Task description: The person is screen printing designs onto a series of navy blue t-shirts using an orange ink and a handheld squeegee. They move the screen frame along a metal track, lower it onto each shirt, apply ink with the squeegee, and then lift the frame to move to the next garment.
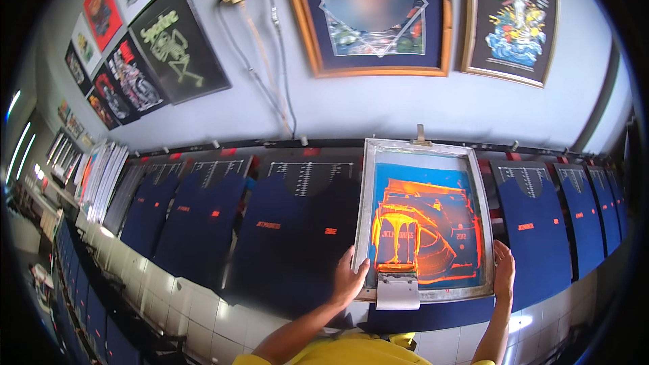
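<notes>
A screen printing frame with a metal rim lies over one of the dark blue shirts right in front of me. Bright orange ink is smeared over its blue mesh in streaks and curved bands. My left hand holds the frame's left side near the lower corner, thumb up by the rim. At the opposite side, my right hand grips the right rim, its fingers partly hidden. A pale squeegee rests against the frame's lower edge, orange ink along its upper end. Neither hand touches it.
Dark blue shirts with small orange prints lie on boards along the bench, such as one shirt left of the frame and another right of it. A metal clamp stands at the frame's far edge. Stacked screens lean at the far left.
</notes>
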Demonstrator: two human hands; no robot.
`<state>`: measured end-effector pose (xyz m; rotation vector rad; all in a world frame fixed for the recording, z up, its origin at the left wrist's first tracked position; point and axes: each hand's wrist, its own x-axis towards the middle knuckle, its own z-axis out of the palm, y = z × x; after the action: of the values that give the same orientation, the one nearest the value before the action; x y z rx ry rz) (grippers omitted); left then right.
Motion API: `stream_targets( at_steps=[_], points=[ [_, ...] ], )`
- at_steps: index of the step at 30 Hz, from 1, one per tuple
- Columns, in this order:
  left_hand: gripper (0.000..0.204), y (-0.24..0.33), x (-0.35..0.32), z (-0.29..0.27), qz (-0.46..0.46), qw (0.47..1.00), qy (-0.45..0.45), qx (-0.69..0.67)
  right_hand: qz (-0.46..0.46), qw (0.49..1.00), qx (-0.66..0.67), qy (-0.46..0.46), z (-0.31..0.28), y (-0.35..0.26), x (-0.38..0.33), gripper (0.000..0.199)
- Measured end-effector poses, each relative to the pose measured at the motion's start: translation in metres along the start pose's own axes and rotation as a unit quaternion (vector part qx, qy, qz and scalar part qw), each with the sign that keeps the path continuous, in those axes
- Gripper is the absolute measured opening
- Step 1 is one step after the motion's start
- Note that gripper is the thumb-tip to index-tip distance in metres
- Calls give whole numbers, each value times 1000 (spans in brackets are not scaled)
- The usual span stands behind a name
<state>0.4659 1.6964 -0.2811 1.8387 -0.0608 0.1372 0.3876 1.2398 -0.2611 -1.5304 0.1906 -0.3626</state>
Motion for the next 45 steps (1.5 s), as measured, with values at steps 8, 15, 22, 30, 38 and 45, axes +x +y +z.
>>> stream_targets(
  at_steps=[8,15,22,30,38,45],
  points=[
    [61,-27,-3,-153,-40,998,31,-23,-5,1000,0,-24,153,-23,-45,77],
    [53,-63,17,-289,-71,995,48,-46,18,998,66,-14,304,-3,-79,61],
    [59,-116,65,-368,-104,993,34,-49,42,999,18,-10,399,1,-79,66],
    [60,-115,90,-376,-123,991,22,-48,-3,1000,1,0,415,4,-60,59],
    [58,-120,87,-371,-102,993,13,-57,21,999,27,-4,415,5,-59,64],
    [56,-150,88,-363,-86,996,17,-34,-8,1000,-13,-2,411,36,-61,60]
  ],
)
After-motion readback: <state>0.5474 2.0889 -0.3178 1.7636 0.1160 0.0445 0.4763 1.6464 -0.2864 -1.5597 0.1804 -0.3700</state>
